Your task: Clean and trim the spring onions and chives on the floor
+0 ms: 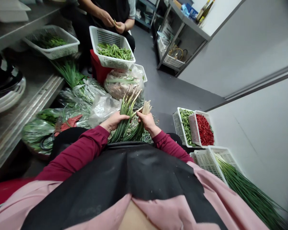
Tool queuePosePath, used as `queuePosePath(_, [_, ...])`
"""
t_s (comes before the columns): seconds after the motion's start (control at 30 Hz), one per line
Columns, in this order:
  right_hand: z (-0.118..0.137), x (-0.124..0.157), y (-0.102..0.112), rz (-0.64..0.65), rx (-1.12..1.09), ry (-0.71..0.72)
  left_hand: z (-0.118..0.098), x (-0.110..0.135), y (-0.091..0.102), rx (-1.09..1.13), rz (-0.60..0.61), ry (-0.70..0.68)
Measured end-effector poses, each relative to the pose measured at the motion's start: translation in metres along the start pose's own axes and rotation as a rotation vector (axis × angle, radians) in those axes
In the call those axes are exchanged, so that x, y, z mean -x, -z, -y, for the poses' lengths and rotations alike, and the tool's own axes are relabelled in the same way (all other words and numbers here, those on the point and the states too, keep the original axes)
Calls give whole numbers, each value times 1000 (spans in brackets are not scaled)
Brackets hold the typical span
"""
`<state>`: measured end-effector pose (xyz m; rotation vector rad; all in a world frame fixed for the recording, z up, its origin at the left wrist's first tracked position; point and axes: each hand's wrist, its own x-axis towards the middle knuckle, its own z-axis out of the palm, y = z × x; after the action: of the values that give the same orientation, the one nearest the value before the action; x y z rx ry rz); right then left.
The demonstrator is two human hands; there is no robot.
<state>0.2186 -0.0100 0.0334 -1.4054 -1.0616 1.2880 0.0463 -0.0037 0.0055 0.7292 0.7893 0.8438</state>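
Observation:
My left hand (114,121) and my right hand (146,121) grip a bunch of long garlic chives (127,126) in front of my apron. Its pale, trimmed ends (134,97) fan out above my left hand. Another pale tuft of stalk ends (147,108) rises just above my right hand. The green lengths hang down toward my lap, and my fingers hide part of the bunch. Clear plastic bags of greens (102,108) lie just beyond my left hand.
A seated co-worker's hands (112,24) work behind a white basket of green beans (112,48). White baskets of beans (185,124) and red chillies (204,129) stand to the right, with long chives (249,193) lower down. Steel shelving (26,102) runs along the left.

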Motion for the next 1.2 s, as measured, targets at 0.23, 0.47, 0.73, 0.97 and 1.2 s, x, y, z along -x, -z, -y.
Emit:
queuePosePath(0.23, [-2, 2, 3, 109, 277, 78, 1, -2, 1, -68, -51, 5])
queuePosePath(0.47, [14, -13, 31, -128, -52, 32, -8, 5, 4, -113, -50, 15])
queuePosePath(0.73, [52, -37, 80, -365, -242, 139, -15, 10, 7, -158, -27, 0])
queuePosePath(0.97, [49, -43, 81, -480, -197, 159, -17, 10, 11, -200, -21, 26])
queuePosePath(1.2, [54, -51, 103, -537, -233, 84, -18, 14, 21, -174, -62, 69])
